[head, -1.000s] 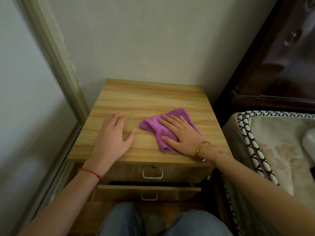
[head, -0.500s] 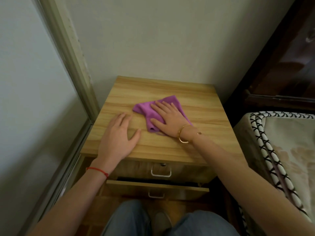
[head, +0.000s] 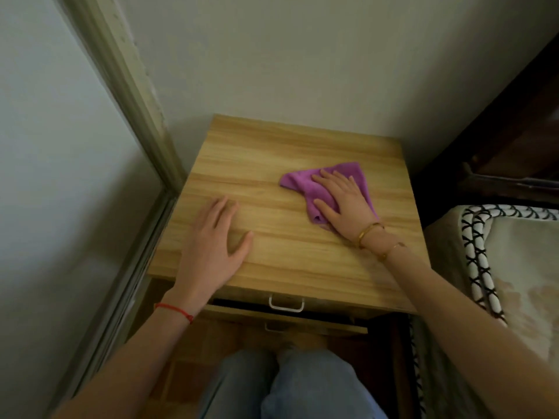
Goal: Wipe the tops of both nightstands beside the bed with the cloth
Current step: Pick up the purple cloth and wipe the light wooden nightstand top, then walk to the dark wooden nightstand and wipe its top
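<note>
Two hands flat on nightstand (head: 290, 152) top. Right hand (head: 343, 201) pressing purple cloth (head: 298, 182) with straight spread fingers, right-centre of top (cloth bunched under palm). Left hand (head: 211, 249) open, palm down on bare wood, front-left, holding nothing. Bed (head: 520, 267) just right of nightstand.

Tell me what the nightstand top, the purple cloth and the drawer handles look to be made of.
Nightstand top: light wood or wood-look laminate, going by its straight printed-looking grain and matt sheen; which one is unclear.
Purple cloth: soft, fuzzy fabric, probably microfibre; it creases under the right hand.
Drawer handles: silvery bent bar, likely metal.
</note>
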A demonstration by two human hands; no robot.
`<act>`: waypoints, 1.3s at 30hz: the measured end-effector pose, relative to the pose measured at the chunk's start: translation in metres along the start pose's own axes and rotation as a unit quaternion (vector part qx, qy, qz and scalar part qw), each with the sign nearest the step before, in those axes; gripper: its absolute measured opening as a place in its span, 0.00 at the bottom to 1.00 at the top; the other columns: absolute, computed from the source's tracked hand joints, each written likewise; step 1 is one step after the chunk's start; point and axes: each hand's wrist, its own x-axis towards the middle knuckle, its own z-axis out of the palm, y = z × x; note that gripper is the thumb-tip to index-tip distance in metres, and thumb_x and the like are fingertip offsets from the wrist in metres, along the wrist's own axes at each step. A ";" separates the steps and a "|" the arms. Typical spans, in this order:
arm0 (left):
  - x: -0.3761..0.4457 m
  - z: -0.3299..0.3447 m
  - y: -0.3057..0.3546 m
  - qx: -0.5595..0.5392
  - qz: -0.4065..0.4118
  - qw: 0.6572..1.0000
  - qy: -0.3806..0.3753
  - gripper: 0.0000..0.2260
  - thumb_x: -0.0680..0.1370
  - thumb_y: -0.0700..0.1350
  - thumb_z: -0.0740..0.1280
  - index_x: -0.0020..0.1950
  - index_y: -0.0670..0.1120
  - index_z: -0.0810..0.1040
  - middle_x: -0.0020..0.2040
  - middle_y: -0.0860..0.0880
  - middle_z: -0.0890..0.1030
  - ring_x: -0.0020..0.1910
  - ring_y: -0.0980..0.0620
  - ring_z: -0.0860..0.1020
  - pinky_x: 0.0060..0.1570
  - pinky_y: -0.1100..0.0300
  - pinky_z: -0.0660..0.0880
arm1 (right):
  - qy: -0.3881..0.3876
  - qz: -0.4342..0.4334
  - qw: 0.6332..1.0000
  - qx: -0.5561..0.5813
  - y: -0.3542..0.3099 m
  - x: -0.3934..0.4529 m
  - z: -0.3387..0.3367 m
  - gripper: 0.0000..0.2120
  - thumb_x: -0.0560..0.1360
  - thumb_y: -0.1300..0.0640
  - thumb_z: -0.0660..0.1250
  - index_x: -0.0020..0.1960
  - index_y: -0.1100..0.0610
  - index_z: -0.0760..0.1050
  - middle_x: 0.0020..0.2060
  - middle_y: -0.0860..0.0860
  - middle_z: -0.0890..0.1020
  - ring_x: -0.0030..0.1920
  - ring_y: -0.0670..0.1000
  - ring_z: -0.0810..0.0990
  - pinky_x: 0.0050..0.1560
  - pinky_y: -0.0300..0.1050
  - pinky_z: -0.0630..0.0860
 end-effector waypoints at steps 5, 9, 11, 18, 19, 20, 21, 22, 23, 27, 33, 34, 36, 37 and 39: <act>0.006 -0.034 0.017 -0.025 -0.037 0.998 -0.039 0.25 0.79 0.57 0.62 0.73 0.46 0.68 0.73 0.48 0.68 0.73 0.49 0.64 0.71 0.51 0.65 | -0.012 0.026 0.993 0.114 -0.025 -0.033 -0.012 0.22 0.77 0.53 0.63 0.70 0.53 0.68 0.69 0.51 0.71 0.72 0.51 0.63 0.74 0.42 0.47; 0.011 -0.094 0.043 -0.012 -0.021 0.998 -0.056 0.20 0.78 0.52 0.65 0.68 0.44 0.74 0.66 0.45 0.76 0.65 0.48 0.73 0.65 0.55 0.70 | -0.029 0.142 0.978 0.151 -0.046 -0.053 -0.062 0.20 0.77 0.53 0.64 0.68 0.52 0.68 0.62 0.53 0.76 0.62 0.54 0.74 0.65 0.49 0.69; 0.011 -0.137 0.062 0.001 -0.004 0.998 -0.064 0.19 0.79 0.50 0.66 0.67 0.43 0.75 0.64 0.46 0.77 0.63 0.48 0.75 0.62 0.58 0.71 | -0.029 0.176 0.971 0.159 -0.065 -0.061 -0.105 0.20 0.77 0.53 0.63 0.69 0.52 0.67 0.61 0.52 0.76 0.59 0.52 0.75 0.61 0.44 0.70; 0.013 -0.307 0.155 0.007 0.051 0.997 -0.055 0.16 0.78 0.47 0.67 0.63 0.41 0.77 0.58 0.44 0.81 0.58 0.47 0.79 0.59 0.55 0.76 | -0.023 0.206 0.966 0.152 -0.143 -0.095 -0.294 0.22 0.78 0.54 0.64 0.71 0.54 0.65 0.64 0.53 0.74 0.61 0.55 0.74 0.58 0.38 0.66; 0.014 -0.329 0.168 0.003 0.058 0.997 -0.053 0.16 0.78 0.46 0.67 0.63 0.41 0.78 0.58 0.44 0.81 0.58 0.47 0.78 0.59 0.55 0.75 | -0.023 0.214 0.965 0.148 -0.155 -0.100 -0.319 0.22 0.78 0.53 0.63 0.71 0.53 0.65 0.64 0.54 0.74 0.62 0.55 0.74 0.59 0.40 0.67; 0.014 -0.349 0.180 0.000 0.066 0.997 -0.048 0.16 0.78 0.46 0.67 0.63 0.40 0.77 0.59 0.45 0.80 0.59 0.47 0.78 0.60 0.55 0.74 | -0.025 0.222 0.964 0.143 -0.167 -0.105 -0.342 0.23 0.78 0.53 0.63 0.71 0.53 0.65 0.65 0.53 0.73 0.62 0.55 0.74 0.59 0.41 0.67; 0.014 -0.367 0.190 -0.003 0.074 0.996 -0.043 0.16 0.79 0.45 0.66 0.64 0.40 0.77 0.59 0.45 0.80 0.59 0.47 0.78 0.60 0.55 0.74 | -0.027 0.225 0.964 0.139 -0.178 -0.112 -0.362 0.23 0.78 0.52 0.62 0.72 0.53 0.64 0.65 0.53 0.73 0.62 0.54 0.73 0.59 0.41 0.68; 0.015 -0.383 0.200 -0.006 0.083 0.996 -0.038 0.15 0.79 0.45 0.65 0.63 0.40 0.78 0.58 0.45 0.80 0.58 0.47 0.78 0.60 0.55 0.75 | -0.027 0.227 0.964 0.137 -0.187 -0.117 -0.380 0.23 0.78 0.51 0.62 0.72 0.52 0.64 0.65 0.53 0.73 0.62 0.54 0.73 0.60 0.41 0.68; 0.015 -0.402 0.212 -0.011 0.092 0.995 -0.038 0.16 0.79 0.46 0.64 0.63 0.40 0.78 0.58 0.45 0.80 0.58 0.47 0.78 0.59 0.55 0.75 | -0.022 0.230 0.963 0.135 -0.197 -0.123 -0.400 0.23 0.78 0.51 0.62 0.72 0.52 0.64 0.65 0.53 0.73 0.62 0.53 0.73 0.60 0.42 0.68; 0.011 -0.435 0.233 -0.026 0.109 0.993 -0.043 0.17 0.79 0.47 0.64 0.64 0.41 0.77 0.59 0.45 0.80 0.58 0.48 0.78 0.60 0.54 0.75 | -0.018 0.228 0.965 0.131 -0.227 -0.138 -0.438 0.23 0.79 0.50 0.61 0.72 0.51 0.63 0.65 0.52 0.73 0.62 0.52 0.74 0.61 0.41 0.68; 0.000 -0.465 0.250 -0.056 0.157 0.984 -0.067 0.15 0.79 0.46 0.66 0.64 0.43 0.77 0.59 0.46 0.79 0.59 0.49 0.77 0.60 0.54 0.74 | 0.044 0.273 0.955 0.109 -0.265 -0.170 -0.463 0.22 0.79 0.49 0.59 0.71 0.50 0.64 0.64 0.50 0.74 0.62 0.49 0.73 0.60 0.37 0.65; -0.002 -0.467 0.250 -0.058 0.174 0.980 -0.072 0.15 0.79 0.47 0.65 0.64 0.43 0.77 0.59 0.46 0.79 0.59 0.49 0.77 0.60 0.54 0.75 | 0.058 0.287 0.951 0.104 -0.273 -0.178 -0.464 0.22 0.79 0.47 0.59 0.71 0.50 0.64 0.64 0.50 0.74 0.61 0.49 0.74 0.60 0.38 0.66; -0.006 -0.472 0.250 -0.064 0.208 0.972 -0.086 0.15 0.79 0.47 0.65 0.64 0.43 0.77 0.59 0.46 0.80 0.58 0.49 0.77 0.58 0.54 0.75 | 0.094 0.310 0.942 0.092 -0.291 -0.193 -0.464 0.22 0.78 0.44 0.56 0.70 0.51 0.66 0.62 0.51 0.75 0.59 0.51 0.75 0.58 0.39 0.68; -0.007 -0.475 0.250 -0.070 0.225 0.967 -0.096 0.15 0.79 0.46 0.66 0.64 0.43 0.77 0.58 0.46 0.80 0.58 0.49 0.78 0.58 0.54 0.76 | 0.114 0.324 0.936 0.084 -0.301 -0.203 -0.464 0.23 0.78 0.43 0.55 0.70 0.52 0.66 0.61 0.51 0.76 0.59 0.51 0.75 0.57 0.39 0.68; -0.011 -0.479 0.252 -0.082 0.259 0.954 -0.123 0.16 0.78 0.46 0.66 0.65 0.44 0.77 0.59 0.47 0.80 0.58 0.50 0.78 0.58 0.54 0.76 | 0.144 0.365 0.917 0.073 -0.324 -0.225 -0.463 0.24 0.77 0.42 0.53 0.70 0.51 0.65 0.61 0.51 0.76 0.58 0.51 0.75 0.58 0.39 0.67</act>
